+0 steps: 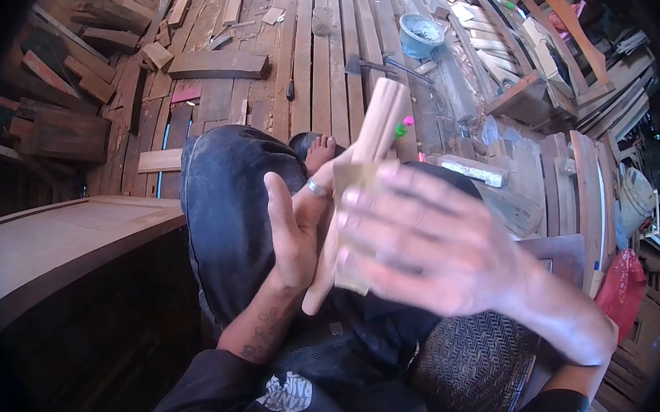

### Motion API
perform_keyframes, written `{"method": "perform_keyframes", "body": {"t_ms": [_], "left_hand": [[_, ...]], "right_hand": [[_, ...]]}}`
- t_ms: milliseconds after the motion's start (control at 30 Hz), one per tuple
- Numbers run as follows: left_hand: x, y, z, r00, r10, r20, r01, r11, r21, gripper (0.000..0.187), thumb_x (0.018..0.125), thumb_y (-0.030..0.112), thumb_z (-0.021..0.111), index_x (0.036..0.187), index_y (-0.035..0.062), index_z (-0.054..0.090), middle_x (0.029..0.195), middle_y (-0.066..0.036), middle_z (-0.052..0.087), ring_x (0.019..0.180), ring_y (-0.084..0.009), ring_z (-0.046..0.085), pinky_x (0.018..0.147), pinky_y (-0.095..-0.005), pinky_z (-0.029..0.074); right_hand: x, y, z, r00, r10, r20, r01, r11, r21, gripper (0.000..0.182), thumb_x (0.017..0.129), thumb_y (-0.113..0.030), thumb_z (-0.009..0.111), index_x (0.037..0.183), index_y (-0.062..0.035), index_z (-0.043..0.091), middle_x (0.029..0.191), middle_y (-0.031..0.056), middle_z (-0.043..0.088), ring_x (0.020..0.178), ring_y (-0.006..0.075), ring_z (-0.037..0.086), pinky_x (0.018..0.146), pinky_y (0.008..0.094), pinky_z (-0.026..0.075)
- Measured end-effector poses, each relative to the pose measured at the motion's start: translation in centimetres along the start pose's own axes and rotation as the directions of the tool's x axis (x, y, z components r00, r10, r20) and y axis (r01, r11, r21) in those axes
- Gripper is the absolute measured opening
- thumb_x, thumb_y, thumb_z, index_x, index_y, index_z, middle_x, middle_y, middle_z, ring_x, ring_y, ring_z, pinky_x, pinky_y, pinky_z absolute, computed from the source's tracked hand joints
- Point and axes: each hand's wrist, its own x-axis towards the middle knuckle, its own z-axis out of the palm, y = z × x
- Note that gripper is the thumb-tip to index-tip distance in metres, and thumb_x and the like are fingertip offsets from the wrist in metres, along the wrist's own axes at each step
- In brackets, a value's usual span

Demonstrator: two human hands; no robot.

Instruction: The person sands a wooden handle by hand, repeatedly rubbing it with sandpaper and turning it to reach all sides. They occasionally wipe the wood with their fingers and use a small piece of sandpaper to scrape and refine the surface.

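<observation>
Head view: pale, grooved wooden piece (pixel 379 125)

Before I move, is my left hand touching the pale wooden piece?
Touching. The head view shows the wooden piece against the palm side of the left hand, no gap between.

The plank floor (pixel 302 51) is bearing a light-blue bucket (pixel 415 49). Just on the bucket's near side, a dark long-handled tool (pixel 364 64) is lying. Left of the bucket, also toward its near side, a small black tool (pixel 290 91) is resting. Well left of the bucket, a thick wooden block (pixel 219 66) and a flat pink piece (pixel 186 93) are lying.
</observation>
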Motion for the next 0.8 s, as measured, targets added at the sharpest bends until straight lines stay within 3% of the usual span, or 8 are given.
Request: {"method": "perform_keyframes", "body": {"t_ms": [67, 100, 233, 333, 467, 600, 667, 800], "left_hand": [[0.1, -0.9, -2.9, 0.960, 0.057, 0.275, 0.022, 0.961, -0.276, 0.116, 0.100, 0.087, 0.004, 0.162, -0.0045, 0.040, 0.146, -0.020, 0.063, 0.131, -0.0252, 0.062, 0.119, -0.0378, 0.042], [-0.1, -0.5, -2.2, 0.983, -0.005, 0.185, 0.031, 0.990, -0.138, 0.118, 0.099, 0.088, 0.003, 0.163, -0.0050, 0.038, 0.148, -0.020, 0.061, 0.134, -0.0264, 0.060, 0.121, -0.0384, 0.040], [-0.3, 0.4, 0.0, 0.994, -0.108, -0.003, 0.104, 0.952, 0.289, 0.120, 0.098, 0.088, 0.000, 0.165, -0.0062, 0.034, 0.156, -0.020, 0.056, 0.143, -0.0272, 0.054, 0.124, -0.0382, 0.036], [-0.2, 0.3, 0.2, 0.995, -0.102, 0.002, 0.098, 0.962, 0.255, 0.120, 0.099, 0.088, 0.000, 0.165, -0.0063, 0.034, 0.157, -0.020, 0.055, 0.145, -0.0270, 0.052, 0.126, -0.0383, 0.035], [-0.3, -0.1, -0.2, 0.995, -0.102, 0.025, 0.095, 0.976, 0.194, 0.122, 0.098, 0.089, -0.001, 0.164, -0.0066, 0.035, 0.157, -0.019, 0.055, 0.144, -0.0266, 0.053, 0.126, -0.0384, 0.034], [-0.6, -0.1, 0.0, 0.994, -0.105, -0.034, 0.110, 0.971, 0.212, 0.124, 0.096, 0.090, -0.001, 0.164, -0.0058, 0.036, 0.155, -0.019, 0.057, 0.141, -0.0256, 0.056, 0.124, -0.0379, 0.036], [0.0, -0.3, 0.1, 0.997, -0.073, 0.006, 0.071, 0.979, 0.193, 0.126, 0.095, 0.092, 0.000, 0.164, -0.0059, 0.036, 0.155, -0.019, 0.057, 0.142, -0.0258, 0.055, 0.124, -0.0381, 0.036], [-0.3, 0.5, 1.3, 0.993, -0.088, -0.076, 0.102, 0.972, 0.212, 0.129, 0.092, 0.095, 0.001, 0.164, -0.0060, 0.037, 0.155, -0.020, 0.057, 0.143, -0.0272, 0.054, 0.125, -0.0390, 0.035]], "right_hand": [[-0.9, -1.1, 1.3, 0.997, -0.063, 0.046, 0.063, 0.998, -0.005, 0.009, 0.092, -0.016, 0.074, 0.100, -0.0108, 0.074, 0.122, 0.0062, 0.074, 0.128, 0.0219, 0.067, 0.126, 0.0462, 0.042], [-0.7, -1.5, 0.9, 0.995, -0.051, 0.080, 0.046, 0.996, 0.071, 0.010, 0.092, -0.015, 0.074, 0.101, -0.0113, 0.075, 0.124, 0.0056, 0.074, 0.129, 0.0222, 0.066, 0.127, 0.0463, 0.041], [-0.1, 1.1, -0.2, 0.998, 0.035, 0.056, -0.027, 0.990, -0.140, 0.013, 0.091, -0.016, 0.076, 0.103, -0.0126, 0.076, 0.122, 0.0045, 0.075, 0.128, 0.0217, 0.066, 0.125, 0.0467, 0.042], [-0.4, -0.2, -0.3, 0.990, 0.093, 0.105, -0.067, 0.971, -0.230, 0.020, 0.092, -0.026, 0.077, 0.111, -0.0190, 0.079, 0.129, 0.0014, 0.072, 0.131, 0.0205, 0.064, 0.125, 0.0478, 0.043], [-0.6, -0.7, 0.4, 0.991, 0.036, 0.128, -0.008, 0.977, -0.214, 0.021, 0.094, -0.027, 0.075, 0.112, -0.0188, 0.079, 0.121, 0.0007, 0.074, 0.128, 0.0210, 0.066, 0.124, 0.0476, 0.043], [0.0, -0.1, -0.3, 0.987, 0.146, 0.071, -0.126, 0.965, -0.229, 0.022, 0.093, -0.024, 0.076, 0.114, -0.0198, 0.079, 0.124, 0.0016, 0.074, 0.129, 0.0211, 0.065, 0.121, 0.0492, 0.044], [-0.7, -1.6, 0.5, 0.986, 0.037, 0.164, -0.003, 0.979, -0.206, 0.022, 0.093, -0.024, 0.075, 0.115, -0.0205, 0.080, 0.125, 0.0009, 0.072, 0.127, 0.0214, 0.065, 0.122, 0.0495, 0.043], [-0.6, -1.3, 0.4, 0.993, 0.068, 0.100, -0.043, 0.972, -0.229, 0.026, 0.090, -0.027, 0.077, 0.114, -0.0203, 0.081, 0.126, -0.0004, 0.070, 0.120, 0.0191, 0.061, 0.102, 0.0451, 0.047]]}}
